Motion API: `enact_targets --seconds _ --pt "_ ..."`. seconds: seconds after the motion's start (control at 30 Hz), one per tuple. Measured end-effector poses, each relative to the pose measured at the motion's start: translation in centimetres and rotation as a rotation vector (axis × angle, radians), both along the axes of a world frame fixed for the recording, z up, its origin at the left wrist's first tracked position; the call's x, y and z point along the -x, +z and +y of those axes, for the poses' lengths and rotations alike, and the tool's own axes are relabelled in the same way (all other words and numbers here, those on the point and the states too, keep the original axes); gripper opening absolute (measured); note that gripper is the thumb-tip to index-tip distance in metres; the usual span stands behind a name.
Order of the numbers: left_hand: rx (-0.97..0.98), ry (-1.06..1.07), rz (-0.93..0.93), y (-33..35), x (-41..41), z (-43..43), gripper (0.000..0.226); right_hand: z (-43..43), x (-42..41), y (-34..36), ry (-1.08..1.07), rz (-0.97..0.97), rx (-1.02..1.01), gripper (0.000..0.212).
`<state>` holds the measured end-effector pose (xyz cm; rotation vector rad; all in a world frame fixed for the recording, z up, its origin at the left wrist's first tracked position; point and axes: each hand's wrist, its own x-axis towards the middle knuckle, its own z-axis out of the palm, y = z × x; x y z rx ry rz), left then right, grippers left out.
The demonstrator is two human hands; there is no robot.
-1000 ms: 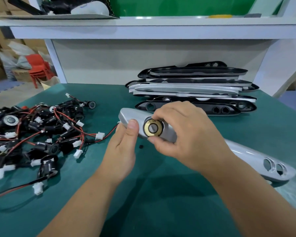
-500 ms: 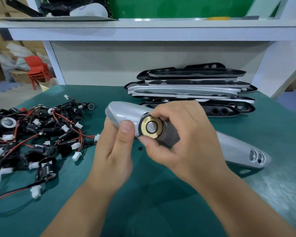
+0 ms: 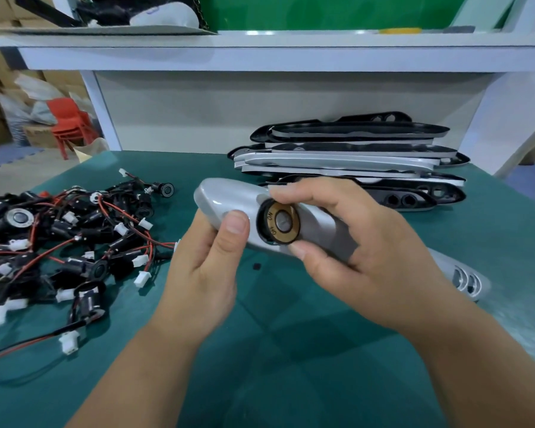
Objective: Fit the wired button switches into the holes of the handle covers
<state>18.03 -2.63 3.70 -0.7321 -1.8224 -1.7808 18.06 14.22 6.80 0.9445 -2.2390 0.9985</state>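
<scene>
A long silver handle cover (image 3: 229,205) is held above the green table, its far end with two small holes (image 3: 467,281) low at the right. My left hand (image 3: 204,267) grips its near end from below, thumb on top. A round brass-faced button switch (image 3: 280,223) marked ON/OFF sits in the cover's large hole. My right hand (image 3: 362,242) pinches this switch between forefinger and thumb. A tangled heap of black wired switches (image 3: 68,242) with red and black leads and white plugs lies at the left.
A stack of silver and black handle covers (image 3: 346,162) lies at the back of the table against a white shelf unit (image 3: 260,57). A tiny black bit (image 3: 256,266) lies on the mat under the held cover. Red chairs (image 3: 68,125) stand on the floor beyond the left edge.
Both hands lifted the cover's near end up and towards the left. The switch's brass face has turned in the hole, so its lettering now reads sideways.
</scene>
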Motion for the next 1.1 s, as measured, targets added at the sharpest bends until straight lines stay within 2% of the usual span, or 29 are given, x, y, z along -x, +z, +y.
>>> enact_targets --seconds 0.1,0.17,0.33,0.43,0.6,0.67,0.73,0.83,0.9,1.0,1.1 --pt "-0.048 -0.071 0.011 -0.1 0.1 -0.1 0.024 -0.4 0.0 -0.2 -0.072 0.005 0.028 0.051" --pt "-0.005 -0.075 0.033 -0.1 0.2 -0.3 0.025 -0.8 0.2 -0.3 -0.100 0.014 0.046 0.045" --pt "0.243 0.069 0.086 -0.4 0.7 -1.1 0.028 -0.2 0.5 -0.1 -0.026 -0.079 0.005 0.039" --pt "0.342 0.037 0.084 -0.9 1.3 -1.5 0.032 0.4 0.6 0.1 -0.003 -0.138 -0.065 0.041" --pt "0.540 0.076 0.145 -0.6 2.4 -2.5 0.054 0.4 0.7 -0.4 -0.026 -0.021 -0.093 0.039" --pt "0.608 0.182 0.112 -0.7 2.8 -2.8 0.058 0.4 0.9 -0.9 -0.065 0.028 -0.104 0.037" --pt "0.573 0.266 0.015 -0.8 2.7 -2.8 0.054 0.4 1.1 -1.3 -0.115 0.049 -0.111 0.038" --pt "0.250 0.020 -0.224 -1.0 2.1 -1.6 0.050 0.1 1.4 -1.8 -0.171 0.068 -0.124 0.038" --pt "0.080 -0.078 -0.308 -1.2 2.0 -0.9 0.047 -0.2 1.4 -2.1 -0.211 0.096 -0.115 0.039" --pt "0.065 -0.034 -0.328 -1.5 2.2 -0.6 0.043 -0.6 1.4 -2.5 -0.261 0.108 -0.136 0.042" --pt "0.046 0.008 -0.324 -1.7 2.3 -0.3 0.038 -0.3 1.7 -2.2 -0.245 -0.013 -0.196 0.055"
